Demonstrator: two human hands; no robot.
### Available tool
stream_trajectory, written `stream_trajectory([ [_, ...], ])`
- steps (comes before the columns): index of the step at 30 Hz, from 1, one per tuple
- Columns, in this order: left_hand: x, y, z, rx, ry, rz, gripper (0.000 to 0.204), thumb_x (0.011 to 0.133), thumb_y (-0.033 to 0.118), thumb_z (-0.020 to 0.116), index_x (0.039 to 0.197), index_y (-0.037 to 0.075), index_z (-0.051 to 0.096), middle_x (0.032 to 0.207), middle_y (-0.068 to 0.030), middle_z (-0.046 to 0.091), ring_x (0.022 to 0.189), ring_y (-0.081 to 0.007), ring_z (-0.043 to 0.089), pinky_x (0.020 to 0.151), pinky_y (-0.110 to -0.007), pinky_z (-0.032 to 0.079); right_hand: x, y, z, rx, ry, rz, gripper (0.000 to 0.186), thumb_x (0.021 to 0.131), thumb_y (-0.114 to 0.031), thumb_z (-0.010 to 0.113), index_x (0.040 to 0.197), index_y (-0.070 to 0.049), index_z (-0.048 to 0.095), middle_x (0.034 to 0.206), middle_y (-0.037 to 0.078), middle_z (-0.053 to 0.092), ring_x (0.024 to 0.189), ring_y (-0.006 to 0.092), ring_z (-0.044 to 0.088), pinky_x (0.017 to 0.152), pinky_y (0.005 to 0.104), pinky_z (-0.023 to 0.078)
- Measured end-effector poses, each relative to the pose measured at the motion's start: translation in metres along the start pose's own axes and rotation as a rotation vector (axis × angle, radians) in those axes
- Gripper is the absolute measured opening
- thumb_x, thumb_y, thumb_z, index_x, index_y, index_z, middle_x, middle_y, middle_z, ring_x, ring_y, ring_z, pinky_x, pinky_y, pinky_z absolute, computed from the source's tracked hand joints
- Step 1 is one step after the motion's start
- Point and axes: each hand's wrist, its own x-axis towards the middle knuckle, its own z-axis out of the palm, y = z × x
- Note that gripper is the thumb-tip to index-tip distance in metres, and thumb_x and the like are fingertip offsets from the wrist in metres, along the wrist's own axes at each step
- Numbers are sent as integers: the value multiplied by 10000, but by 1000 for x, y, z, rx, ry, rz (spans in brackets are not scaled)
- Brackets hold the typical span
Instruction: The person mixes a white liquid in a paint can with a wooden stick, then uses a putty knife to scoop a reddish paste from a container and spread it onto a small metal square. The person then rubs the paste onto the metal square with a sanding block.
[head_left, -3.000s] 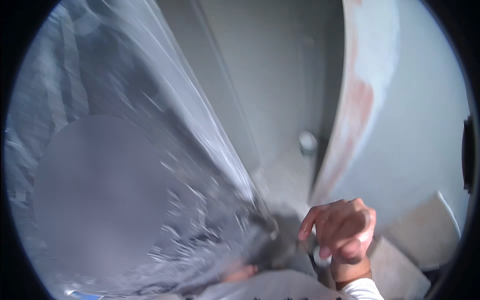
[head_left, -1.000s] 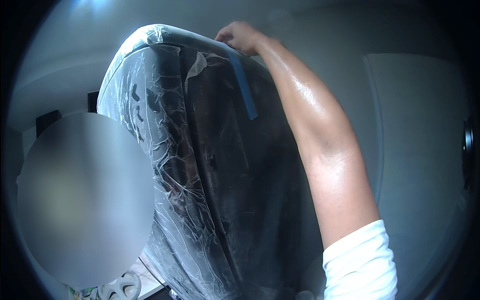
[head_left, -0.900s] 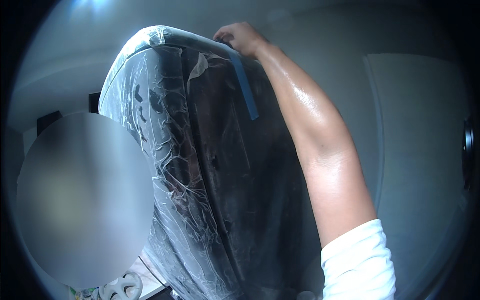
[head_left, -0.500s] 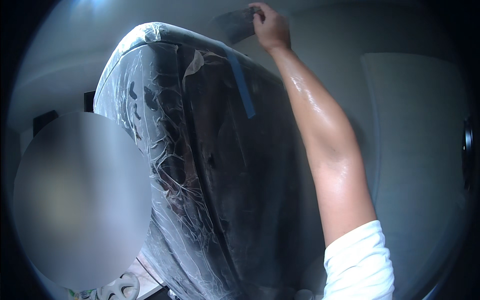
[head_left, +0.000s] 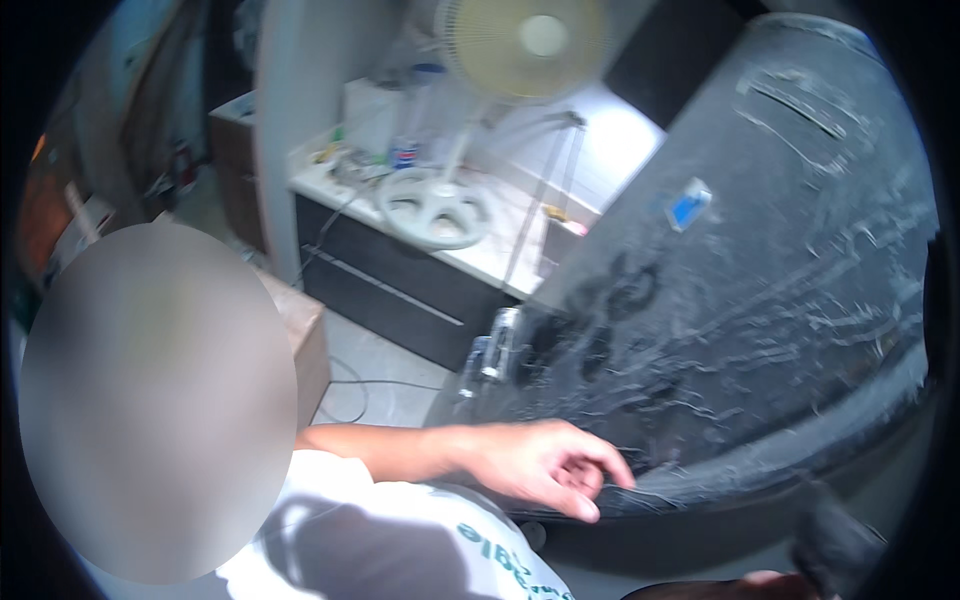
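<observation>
A large curved dark panel, covered in wrinkled clear film, fills the right side. Over its near rim is my left hand, its fingers half bent, thumb and forefinger apart and nothing visible between them. Whether the fingertips touch the film there is unclear. At the lower right edge, my right hand is mostly cut off and grips a dark, flat, bendy piece, blurred, whose kind I cannot make out. A small blue and white patch sticks to the panel.
Behind the panel, a standing fan rests its round base on a white-topped dark cabinet among small items and a blue can. A cable lies on the floor by a brown box. A blurred oval hides the left.
The view has swung left and down, bringing the fan and cabinet in. My right hand, raised high before, is now at the lower right with the dark piece. My left hand has appeared.
</observation>
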Motion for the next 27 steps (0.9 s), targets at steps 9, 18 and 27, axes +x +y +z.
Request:
stream_trajectory([
  [9, -76, -75, 5, -361, 746, 198, 375, 952, 75, 801, 1301, 0, 687, 1155, -112, 756, 1070, -163, 717, 896, -328, 614, -161, -138, 29, 981, -1100, 533, 421, 820, 72, 736, 1226, 6, 646, 1041, 110, 670, 840, 162, 673, 758, 275, 591],
  [18, -145, -88, -35, -402, 1295, 61, 252, 1017, 88, 699, 1249, -6, 670, 1110, -84, 751, 956, -136, 727, 756, -274, 596, -291, -214, 40, 1105, -1472, 2012, 304, 1032, -54, 650, 1317, 49, 622, 1102, 68, 722, 917, 92, 664, 832, 259, 530],
  [27, -151, -70, -64, -76, 1139, -10, 427, 900, 25, 803, 1297, -22, 655, 1154, -71, 735, 1029, -171, 703, 927, -336, 560, -261, -205, 41, 1008, -1587, 1950, 213, 968, -70, 746, 1142, 32, 679, 998, 76, 740, 865, 90, 672, 756, 269, 559],
])
